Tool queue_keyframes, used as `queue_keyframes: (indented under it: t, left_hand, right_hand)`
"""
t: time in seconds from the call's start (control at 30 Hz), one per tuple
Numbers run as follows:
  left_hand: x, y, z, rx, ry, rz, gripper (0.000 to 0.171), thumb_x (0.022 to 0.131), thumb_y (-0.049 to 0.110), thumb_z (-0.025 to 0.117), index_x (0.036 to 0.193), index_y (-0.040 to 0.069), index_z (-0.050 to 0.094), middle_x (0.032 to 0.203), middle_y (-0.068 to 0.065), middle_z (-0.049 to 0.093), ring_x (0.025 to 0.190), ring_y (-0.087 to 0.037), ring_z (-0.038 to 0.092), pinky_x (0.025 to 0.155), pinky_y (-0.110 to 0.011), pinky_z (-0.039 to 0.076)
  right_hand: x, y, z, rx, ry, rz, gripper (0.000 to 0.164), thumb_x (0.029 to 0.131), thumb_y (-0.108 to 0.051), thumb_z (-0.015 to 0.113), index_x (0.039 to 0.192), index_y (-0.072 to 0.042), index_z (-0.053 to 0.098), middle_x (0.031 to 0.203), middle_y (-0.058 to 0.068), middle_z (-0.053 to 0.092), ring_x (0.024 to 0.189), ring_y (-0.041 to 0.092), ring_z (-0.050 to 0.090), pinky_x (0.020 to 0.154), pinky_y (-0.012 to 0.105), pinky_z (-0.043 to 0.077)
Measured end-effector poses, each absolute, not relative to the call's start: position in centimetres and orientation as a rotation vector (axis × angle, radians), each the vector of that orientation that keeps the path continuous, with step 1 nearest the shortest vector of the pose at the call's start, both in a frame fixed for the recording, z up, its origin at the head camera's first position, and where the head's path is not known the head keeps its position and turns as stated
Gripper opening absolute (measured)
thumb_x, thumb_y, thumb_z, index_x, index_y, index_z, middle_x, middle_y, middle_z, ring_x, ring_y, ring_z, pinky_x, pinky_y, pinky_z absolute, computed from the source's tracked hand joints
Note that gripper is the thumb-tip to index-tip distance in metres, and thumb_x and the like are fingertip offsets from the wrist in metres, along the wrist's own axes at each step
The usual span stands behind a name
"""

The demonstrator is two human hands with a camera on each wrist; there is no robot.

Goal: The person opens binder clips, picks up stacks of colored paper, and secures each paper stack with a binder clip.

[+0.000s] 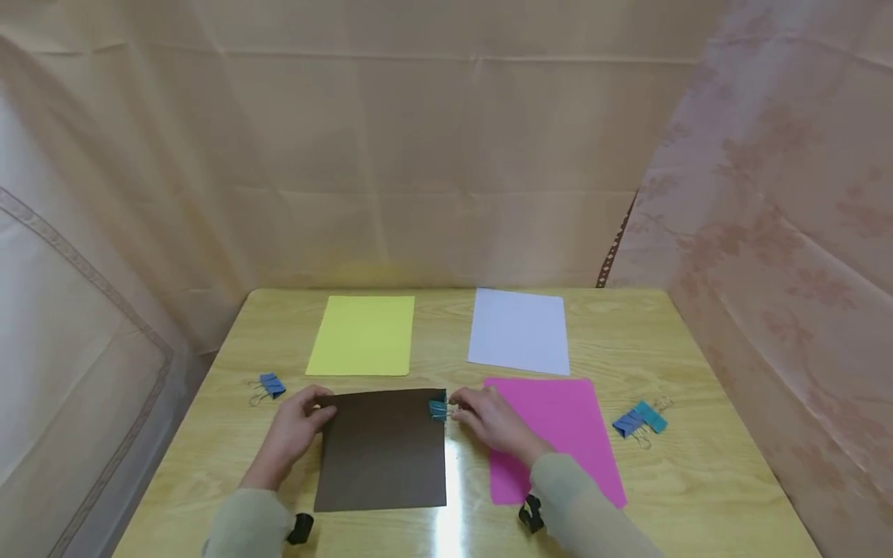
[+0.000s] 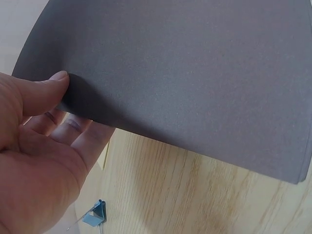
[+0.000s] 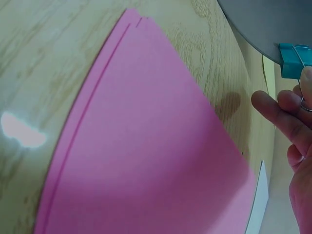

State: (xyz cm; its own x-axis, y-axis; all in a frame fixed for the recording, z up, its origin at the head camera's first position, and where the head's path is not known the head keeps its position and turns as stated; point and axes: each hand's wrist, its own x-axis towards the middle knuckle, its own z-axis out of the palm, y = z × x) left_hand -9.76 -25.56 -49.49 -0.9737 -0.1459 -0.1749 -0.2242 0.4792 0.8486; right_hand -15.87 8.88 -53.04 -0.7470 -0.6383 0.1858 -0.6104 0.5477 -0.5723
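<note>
Black paper sheets [image 1: 384, 457] lie in front of me, their far edge lifted a little off the table. At the far left corner my left hand [image 1: 296, 426] pinches them, thumb on top and fingers underneath, as the left wrist view shows. A teal binder clip [image 1: 437, 410] sits on the right edge near the far corner. My right hand [image 1: 491, 418] pinches its wire handles between thumb and fingers. In the right wrist view the teal clip [image 3: 292, 61] is on the edge of the black paper [image 3: 263, 24].
Pink paper [image 1: 551, 434] lies under my right forearm. Yellow paper [image 1: 363, 337] and white paper [image 1: 519, 333] lie toward the back. One blue binder clip [image 1: 271, 385] is at the left; a blue clip [image 1: 629, 422] and a teal clip [image 1: 652, 417] lie together at the right.
</note>
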Motion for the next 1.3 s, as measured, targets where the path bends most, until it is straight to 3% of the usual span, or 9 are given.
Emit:
queue_keyframes:
  t: [0.7, 0.93, 1.3]
  left_hand:
    - [-9.66, -25.32, -49.64, -0.358, 2.608, 1.550, 0.016, 0.099, -0.001, 0.062, 0.114, -0.001, 0.064, 0.119, -0.019, 0.065, 0.098, -0.022, 0.063, 0.079, -0.029, 0.053]
    - [-9.72, -25.35, -49.82, -0.386, 2.583, 1.559, 0.016, 0.099, -0.001, 0.061, 0.115, 0.000, 0.063, 0.121, -0.019, 0.065, 0.104, -0.025, 0.064, 0.084, -0.036, 0.056]
    - [-9.74, -25.38, -49.85, -0.395, 2.581, 1.540, 0.017, 0.100, 0.002, 0.060, 0.117, 0.001, 0.063, 0.123, -0.018, 0.065, 0.103, -0.025, 0.063, 0.083, -0.035, 0.054]
  right_hand:
    - [-16.08, 8.89, -53.49, -1.232, 2.761, -0.962, 0.024, 0.100, -0.022, 0.065, 0.118, -0.006, 0.067, 0.096, -0.001, 0.071, 0.083, 0.010, 0.060, 0.084, 0.036, 0.041]
    - [-16.03, 8.70, -53.27, -1.146, 2.702, -0.976, 0.027, 0.100, -0.024, 0.066, 0.119, -0.006, 0.066, 0.090, -0.006, 0.064, 0.082, 0.006, 0.056, 0.086, 0.037, 0.037]
    - [-16.00, 8.48, -53.14, -0.976, 2.610, -1.035, 0.033, 0.102, -0.033, 0.062, 0.123, -0.007, 0.064, 0.094, -0.009, 0.060, 0.087, 0.007, 0.056, 0.094, 0.043, 0.037]
